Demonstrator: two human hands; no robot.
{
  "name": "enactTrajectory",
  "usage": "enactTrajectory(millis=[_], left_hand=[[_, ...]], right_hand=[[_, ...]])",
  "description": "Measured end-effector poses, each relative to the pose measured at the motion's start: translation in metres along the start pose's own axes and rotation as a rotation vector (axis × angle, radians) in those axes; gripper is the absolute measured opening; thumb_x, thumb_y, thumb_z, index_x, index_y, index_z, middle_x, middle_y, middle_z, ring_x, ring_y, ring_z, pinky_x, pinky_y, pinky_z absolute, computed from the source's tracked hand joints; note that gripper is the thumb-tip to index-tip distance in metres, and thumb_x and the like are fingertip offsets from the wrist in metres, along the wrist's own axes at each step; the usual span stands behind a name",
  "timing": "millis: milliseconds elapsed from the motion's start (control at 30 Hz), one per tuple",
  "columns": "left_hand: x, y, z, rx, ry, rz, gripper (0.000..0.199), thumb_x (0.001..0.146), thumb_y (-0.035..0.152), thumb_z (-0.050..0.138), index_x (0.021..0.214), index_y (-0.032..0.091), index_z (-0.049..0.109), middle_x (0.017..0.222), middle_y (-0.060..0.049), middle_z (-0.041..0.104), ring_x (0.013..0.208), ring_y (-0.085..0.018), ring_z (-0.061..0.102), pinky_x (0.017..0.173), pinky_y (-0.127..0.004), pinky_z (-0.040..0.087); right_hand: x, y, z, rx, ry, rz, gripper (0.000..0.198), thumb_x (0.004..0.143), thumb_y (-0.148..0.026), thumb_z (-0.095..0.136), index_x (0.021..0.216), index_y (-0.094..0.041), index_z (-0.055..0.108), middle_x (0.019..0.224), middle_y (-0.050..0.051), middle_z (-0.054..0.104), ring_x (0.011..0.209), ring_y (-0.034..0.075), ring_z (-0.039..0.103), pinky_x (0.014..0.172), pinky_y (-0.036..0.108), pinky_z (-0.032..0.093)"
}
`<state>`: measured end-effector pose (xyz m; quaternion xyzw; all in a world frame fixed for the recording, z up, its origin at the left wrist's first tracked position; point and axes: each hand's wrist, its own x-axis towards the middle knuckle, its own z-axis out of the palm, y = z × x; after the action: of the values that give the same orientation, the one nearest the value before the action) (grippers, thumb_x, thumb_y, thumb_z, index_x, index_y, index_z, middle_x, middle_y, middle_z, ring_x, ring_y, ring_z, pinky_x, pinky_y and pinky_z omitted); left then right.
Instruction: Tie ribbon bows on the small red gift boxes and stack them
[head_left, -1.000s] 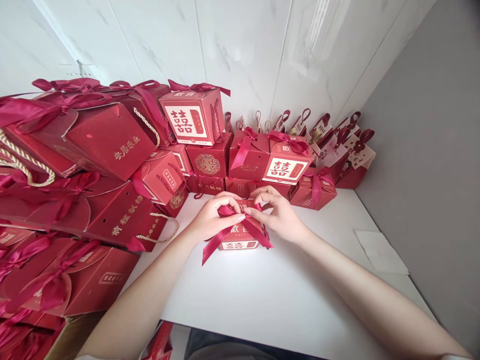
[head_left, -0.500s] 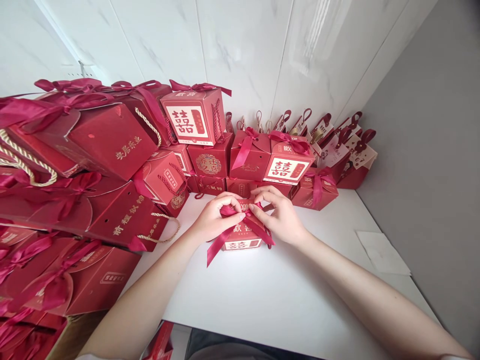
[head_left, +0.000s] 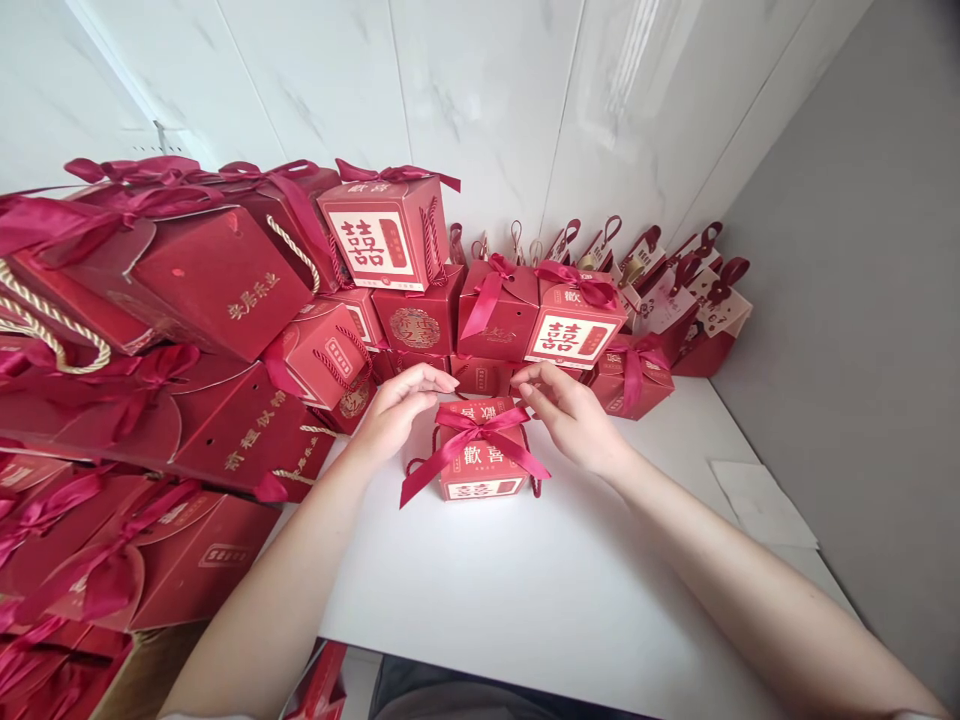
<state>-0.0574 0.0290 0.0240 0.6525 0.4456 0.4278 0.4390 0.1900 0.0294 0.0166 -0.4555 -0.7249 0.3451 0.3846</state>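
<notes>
Just below frame centre, a red box (head_left: 484,478) tied with crimson ribbon (head_left: 480,430) stands on the counter (head_left: 540,580), the left hand (head_left: 394,415) and right hand (head_left: 574,425) flanking it, thumb and fingers parted on each.

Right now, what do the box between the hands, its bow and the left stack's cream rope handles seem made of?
Box: probably printed card, low sheen; crisp folded edges.
Bow: likely satin ribbon; flat band, soft highlights.
Cream rope handles: twisted cord, fibre unclear; spiral strands show.
</notes>
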Motion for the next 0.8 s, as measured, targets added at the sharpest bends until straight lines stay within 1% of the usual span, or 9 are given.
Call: enactTrajectory(millis=[33,100,200,267,367,533,600,700,800], left_hand=[[0.0,0.001,-0.002,0.016,0.026,0.003,0.011,0.085,0.024,0.052,0.087,0.018,0.061,0.095,-0.003,0.064,0.094,-0.019,0.059,0.087,-0.03,0.043],[-0.001,0.003,-0.005,0.091,0.065,-0.006,0.021,0.089,0.035,0.051,0.078,0.018,0.056,0.078,0.0,0.057,0.077,-0.015,0.054,0.075,-0.027,0.041],[-0.004,0.009,-0.007,0.27,0.033,-0.048,0.039,0.089,0.047,0.053,0.065,0.017,0.048,0.064,0.003,0.045,0.064,-0.012,0.044,0.064,-0.026,0.034],[-0.005,0.011,-0.007,0.313,-0.044,-0.095,0.044,0.088,0.051,0.054,0.062,0.017,0.047,0.061,0.003,0.044,0.061,-0.012,0.043,0.06,-0.026,0.032],[-0.006,0.013,-0.007,0.246,-0.148,-0.147,0.045,0.087,0.053,0.055,0.06,0.016,0.053,0.06,0.002,0.05,0.06,-0.013,0.047,0.059,-0.026,0.034],[-0.005,0.012,-0.007,0.209,-0.182,-0.173,0.04,0.083,0.048,0.063,0.061,0.015,0.057,0.061,0.002,0.056,0.06,-0.012,0.052,0.06,-0.024,0.038],[-0.005,0.012,-0.007,0.22,-0.179,-0.175,0.039,0.082,0.048,0.064,0.062,0.015,0.056,0.06,0.002,0.055,0.06,-0.012,0.052,0.059,-0.024,0.037],[-0.005,0.012,-0.007,0.228,-0.193,-0.19,0.04,0.082,0.048,0.063,0.062,0.016,0.054,0.06,0.002,0.054,0.059,-0.012,0.052,0.058,-0.024,0.037],[-0.005,0.011,-0.007,0.208,-0.203,-0.198,0.04,0.083,0.048,0.063,0.062,0.016,0.052,0.06,0.003,0.056,0.058,-0.012,0.052,0.058,-0.024,0.037]], right_hand=[[0.0,-0.001,-0.001,-0.006,-0.003,0.018,0.023,0.097,-0.042,0.043,0.097,-0.023,0.056,0.093,0.003,0.064,0.08,0.017,0.058,0.072,0.03,0.047],[-0.001,-0.004,-0.004,-0.036,-0.029,0.07,0.032,0.096,-0.052,0.042,0.089,-0.023,0.054,0.085,0.001,0.063,0.076,0.017,0.058,0.07,0.03,0.046],[-0.001,-0.005,-0.007,-0.084,-0.119,0.153,0.045,0.093,-0.062,0.041,0.076,-0.022,0.051,0.073,0.001,0.061,0.069,0.018,0.058,0.067,0.031,0.045],[0.0,-0.004,-0.007,-0.071,-0.182,0.177,0.05,0.091,-0.065,0.041,0.069,-0.022,0.05,0.069,0.001,0.06,0.066,0.018,0.057,0.064,0.03,0.045],[0.001,-0.001,-0.008,0.02,-0.252,0.178,0.048,0.087,-0.065,0.049,0.069,-0.021,0.051,0.068,0.0,0.059,0.062,0.016,0.054,0.061,0.028,0.043],[0.002,-0.001,-0.012,0.208,-0.339,0.154,0.04,0.085,-0.058,0.059,0.074,-0.02,0.055,0.067,-0.001,0.058,0.061,0.014,0.052,0.061,0.027,0.043],[0.002,-0.001,-0.012,0.241,-0.334,0.142,0.039,0.085,-0.056,0.06,0.074,-0.019,0.054,0.066,-0.002,0.057,0.06,0.013,0.051,0.061,0.027,0.043],[0.003,0.002,-0.009,0.243,-0.268,0.133,0.04,0.084,-0.056,0.062,0.073,-0.02,0.051,0.065,-0.002,0.057,0.059,0.012,0.05,0.06,0.027,0.043],[0.004,0.008,-0.002,0.29,-0.225,0.133,0.041,0.083,-0.057,0.063,0.073,-0.02,0.048,0.066,-0.002,0.057,0.061,0.013,0.055,0.061,0.027,0.045]])
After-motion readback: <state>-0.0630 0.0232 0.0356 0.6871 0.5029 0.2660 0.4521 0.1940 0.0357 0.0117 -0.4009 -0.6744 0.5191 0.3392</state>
